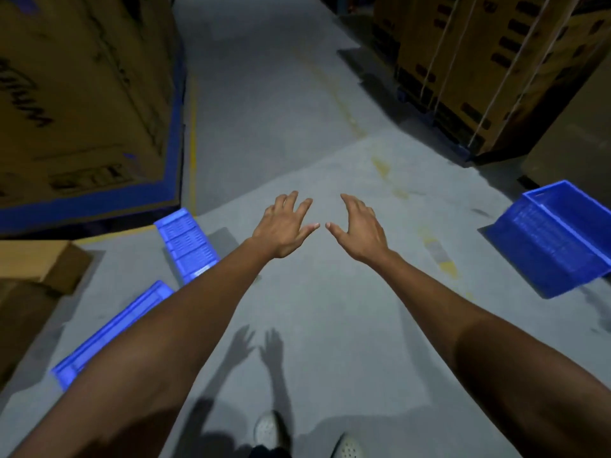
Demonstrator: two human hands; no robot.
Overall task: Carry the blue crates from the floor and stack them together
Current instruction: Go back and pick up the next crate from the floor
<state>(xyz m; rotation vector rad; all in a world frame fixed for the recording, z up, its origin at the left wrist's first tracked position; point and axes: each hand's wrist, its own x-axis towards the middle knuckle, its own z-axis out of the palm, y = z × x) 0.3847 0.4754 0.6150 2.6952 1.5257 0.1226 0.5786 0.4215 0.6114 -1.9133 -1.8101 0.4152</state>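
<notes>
Grey concrete floor runs up a warehouse aisle, with tall cardboard boxes on a blue pallet on the left and strapped cartons on the right.

From the head view, three blue crates show, and all sit on the floor. The right crate stands alone at the right edge, its open top showing, well apart from the other two. The far left crate lies just beside the corner of the blue pallet, its slatted side facing the camera. Whether it is upright or tipped I cannot tell. The near left crate lies closer to the person, next to a small brown carton, and is partly hidden by the left forearm. No crate rests on another.

Both arms reach forward over bare floor between the crates. The left hand has its fingers spread and relaxed and grasps nothing. The right hand is likewise released, with its fingers loosely fanned and its thumb tip near the left thumb tip. Neither touches a crate. Two white shoes show at the bottom edge.

I judge the task barely begun, as far as this shows: no stack is visible and nothing is in hand, so all three crates remain to be carried and stacked together.
</notes>
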